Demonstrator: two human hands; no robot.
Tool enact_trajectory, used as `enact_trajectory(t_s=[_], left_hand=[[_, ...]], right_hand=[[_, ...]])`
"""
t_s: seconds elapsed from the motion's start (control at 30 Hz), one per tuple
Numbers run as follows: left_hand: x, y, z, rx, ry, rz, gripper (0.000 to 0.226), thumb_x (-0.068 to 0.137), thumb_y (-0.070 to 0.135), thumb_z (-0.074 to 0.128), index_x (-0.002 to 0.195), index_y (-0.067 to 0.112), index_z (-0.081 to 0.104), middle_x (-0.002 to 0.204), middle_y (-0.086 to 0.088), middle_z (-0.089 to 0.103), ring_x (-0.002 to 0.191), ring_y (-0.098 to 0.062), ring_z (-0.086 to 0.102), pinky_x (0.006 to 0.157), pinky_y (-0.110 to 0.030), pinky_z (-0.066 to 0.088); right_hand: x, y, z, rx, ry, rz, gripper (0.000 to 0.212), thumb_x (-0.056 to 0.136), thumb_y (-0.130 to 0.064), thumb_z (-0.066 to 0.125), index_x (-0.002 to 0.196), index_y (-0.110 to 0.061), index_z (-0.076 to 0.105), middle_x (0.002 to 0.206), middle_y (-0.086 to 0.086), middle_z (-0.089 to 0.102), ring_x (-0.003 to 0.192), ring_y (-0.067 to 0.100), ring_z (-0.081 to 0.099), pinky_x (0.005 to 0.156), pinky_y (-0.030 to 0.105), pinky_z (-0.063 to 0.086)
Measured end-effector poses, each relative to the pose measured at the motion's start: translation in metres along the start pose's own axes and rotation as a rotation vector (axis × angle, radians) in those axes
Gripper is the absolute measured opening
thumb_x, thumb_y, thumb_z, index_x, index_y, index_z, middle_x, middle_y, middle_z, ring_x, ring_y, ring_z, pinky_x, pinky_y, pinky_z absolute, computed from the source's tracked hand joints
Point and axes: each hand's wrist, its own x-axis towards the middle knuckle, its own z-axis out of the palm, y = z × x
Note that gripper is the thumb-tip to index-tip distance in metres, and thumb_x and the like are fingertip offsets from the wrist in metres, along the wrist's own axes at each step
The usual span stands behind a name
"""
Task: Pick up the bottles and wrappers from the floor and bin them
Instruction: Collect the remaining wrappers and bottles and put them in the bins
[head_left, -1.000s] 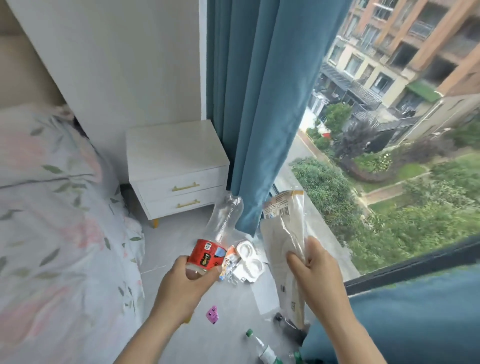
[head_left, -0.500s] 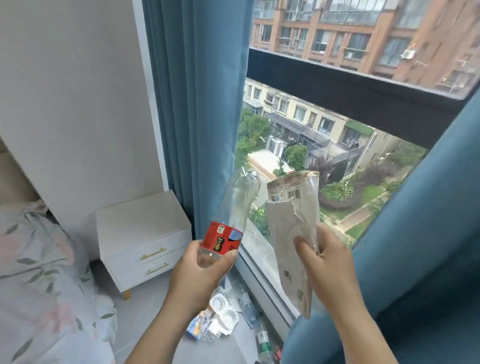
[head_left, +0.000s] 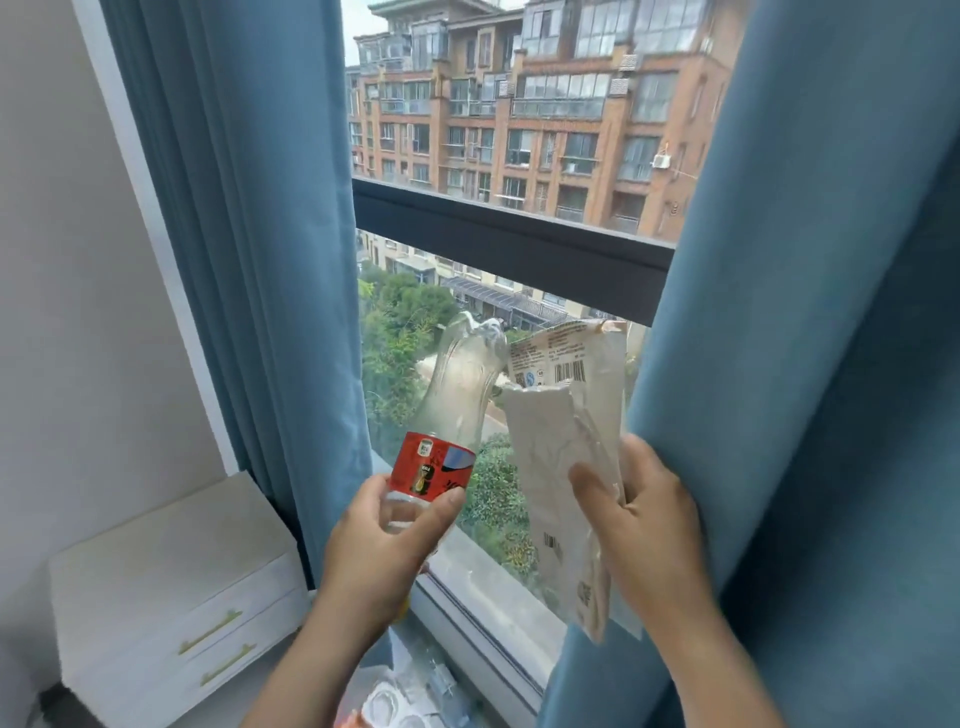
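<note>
Between the left curtain and the right curtain we have a narrow gap. The right one hangs just beside our right hand. Window glass blocks the far side, white drawers the near left.

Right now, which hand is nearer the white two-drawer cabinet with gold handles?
Left. The left hand is above and right of the white cabinet; the right hand is farther right.

Clear bottle, red label with black-yellow mark, above my left fingers. Off-white wrapper, black barcodes, in my right fingers. Teal-blue curtains flank both. White nightstand, gold handles, below-left of my left fingers. Orange-brown building beyond.
</note>
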Motion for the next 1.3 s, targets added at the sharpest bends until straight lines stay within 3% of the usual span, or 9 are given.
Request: enact_trajectory(t_s=[0.1, 0.2, 0.4, 0.6, 0.7, 0.87, 1.03, 1.17, 1.3], left_hand=[[0.014, 0.004, 0.003, -0.004, -0.056, 0.019, 0.061, 0.044, 0.069, 0.067, 0.089, 0.029, 0.062, 0.081, -0.002, 0.069, 0.065, -0.016, 0.066, 0.058, -0.028, 0.054], [0.031, 0.006, -0.001, 0.018, -0.154, 0.059, 0.061, 0.044, 0.071, 0.064, 0.089, 0.031, 0.061, 0.081, 0.002, 0.069, 0.067, -0.016, 0.069, 0.058, -0.026, 0.054], [0.056, 0.011, -0.004, 0.005, -0.386, 0.111, 0.048, 0.046, 0.074, 0.065, 0.087, 0.048, 0.06, 0.079, 0.006, 0.071, 0.07, -0.014, 0.067, 0.063, -0.026, 0.05], [0.05, 0.01, 0.012, -0.006, -0.679, 0.099, 0.037, 0.058, 0.059, 0.072, 0.087, 0.04, 0.059, 0.076, 0.018, 0.07, 0.064, -0.012, 0.067, 0.059, -0.024, 0.051], [0.034, 0.006, 0.026, -0.006, -0.801, 0.114, 0.034, 0.055, 0.057, 0.07, 0.086, 0.052, 0.057, 0.072, 0.014, 0.07, 0.062, -0.011, 0.066, 0.058, -0.029, 0.051], [-0.008, 0.015, 0.043, -0.06, -0.97, 0.13, 0.028, 0.067, 0.047, 0.079, 0.086, 0.04, 0.06, 0.067, 0.01, 0.069, 0.054, -0.009, 0.06, 0.051, -0.03, 0.045], [-0.057, 0.032, 0.062, -0.075, -1.137, 0.17, 0.03, 0.057, 0.056, 0.071, 0.083, 0.05, 0.056, 0.074, -0.011, 0.067, 0.053, -0.019, 0.057, 0.05, -0.032, 0.047], [-0.109, 0.038, 0.077, -0.095, -1.253, 0.224, 0.04, 0.054, 0.061, 0.07, 0.087, 0.041, 0.059, 0.067, 0.005, 0.067, 0.055, -0.014, 0.057, 0.047, -0.031, 0.042], [-0.16, 0.041, 0.085, -0.083, -1.377, 0.204, 0.028, 0.067, 0.048, 0.075, 0.087, 0.037, 0.059, 0.063, 0.008, 0.061, 0.051, -0.012, 0.05, 0.041, -0.026, 0.036]], right_hand=[[0.003, -0.003, 0.001, 0.008, 0.057, 0.017, 0.006, 0.088, -0.021, 0.061, 0.092, -0.025, 0.06, 0.08, -0.003, 0.069, 0.078, 0.02, 0.065, 0.073, 0.042, 0.055], [0.002, -0.01, 0.009, 0.017, 0.129, 0.049, 0.01, 0.089, -0.018, 0.061, 0.094, -0.026, 0.062, 0.083, -0.009, 0.071, 0.079, 0.014, 0.066, 0.074, 0.04, 0.055], [-0.019, -0.031, 0.018, 0.019, 0.253, 0.125, 0.015, 0.091, -0.02, 0.061, 0.095, -0.035, 0.062, 0.085, -0.012, 0.07, 0.08, 0.008, 0.065, 0.071, 0.026, 0.052], [-0.065, -0.046, 0.014, -0.09, 0.478, 0.242, 0.021, 0.087, -0.023, 0.064, 0.095, -0.042, 0.061, 0.09, -0.029, 0.069, 0.085, -0.009, 0.063, 0.066, 0.009, 0.046], [-0.096, -0.053, 0.003, -0.168, 0.603, 0.285, 0.021, 0.086, -0.019, 0.066, 0.09, -0.04, 0.062, 0.085, -0.027, 0.069, 0.081, -0.008, 0.063, 0.064, 0.008, 0.045], [-0.141, -0.066, -0.02, -0.232, 0.734, 0.334, 0.021, 0.088, -0.015, 0.065, 0.095, -0.035, 0.064, 0.085, -0.026, 0.07, 0.081, -0.008, 0.064, 0.063, 0.004, 0.043], [-0.192, -0.082, -0.049, -0.262, 0.871, 0.363, 0.02, 0.09, -0.016, 0.063, 0.098, -0.034, 0.063, 0.088, -0.024, 0.07, 0.082, -0.006, 0.064, 0.064, 0.004, 0.044], [-0.242, -0.096, -0.075, -0.307, 0.996, 0.383, 0.024, 0.09, -0.016, 0.062, 0.097, -0.039, 0.06, 0.089, -0.03, 0.068, 0.082, -0.009, 0.063, 0.062, 0.002, 0.043], [-0.295, -0.104, -0.095, -0.368, 1.126, 0.433, 0.016, 0.089, -0.017, 0.062, 0.094, -0.032, 0.06, 0.087, -0.025, 0.068, 0.078, -0.004, 0.063, 0.061, 0.004, 0.044]])
